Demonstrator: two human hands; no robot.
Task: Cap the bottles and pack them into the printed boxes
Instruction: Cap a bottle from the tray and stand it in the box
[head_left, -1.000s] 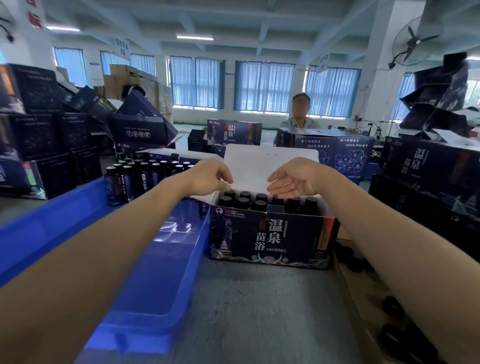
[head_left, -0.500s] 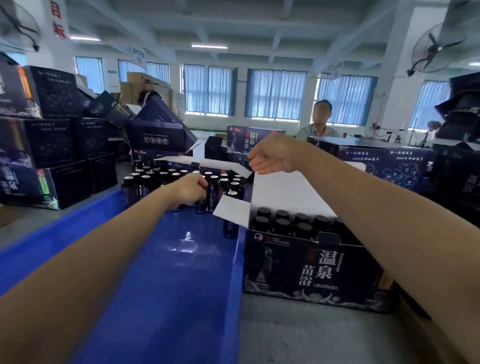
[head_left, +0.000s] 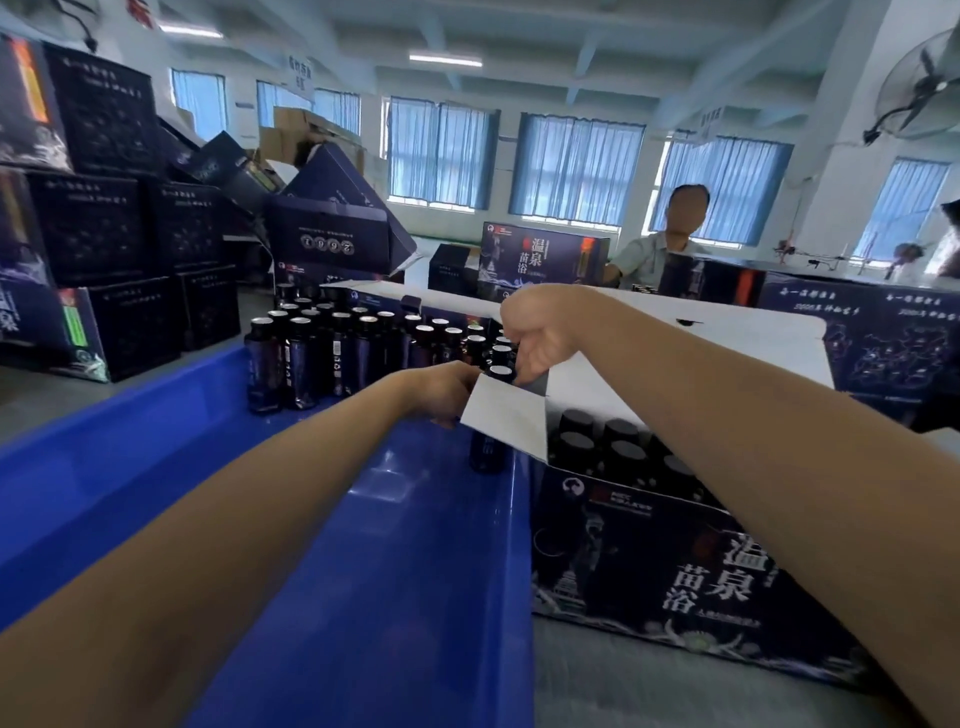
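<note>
Printed box (head_left: 649, 561), side flap (head_left: 506, 415) pinched by right hand (head_left: 540, 338), left hand (head_left: 444, 387) behind

Navy, white and blue
Printed box (head_left: 675, 571) at 3 o'clock: dark navy, white characters, pale wave border, white flap (head_left: 506, 415). Royal-blue tray (head_left: 363, 597) at 6. Dark, black-capped bottles (head_left: 291, 358) at 11.

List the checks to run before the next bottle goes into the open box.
1. Open printed box upright beside the blue tray: ok.
2. Side flap folded outward, clear of the opening: ok.
3. Bottles in the box wear black caps: ok.
4. Free slot in the box: cannot tell; the right forearm covers part.
5. Tray bottles all capped: not ok; several show pale tops.
6. Grip of left hand and right hand: cannot tell; fingertips lost at the flap.
</note>
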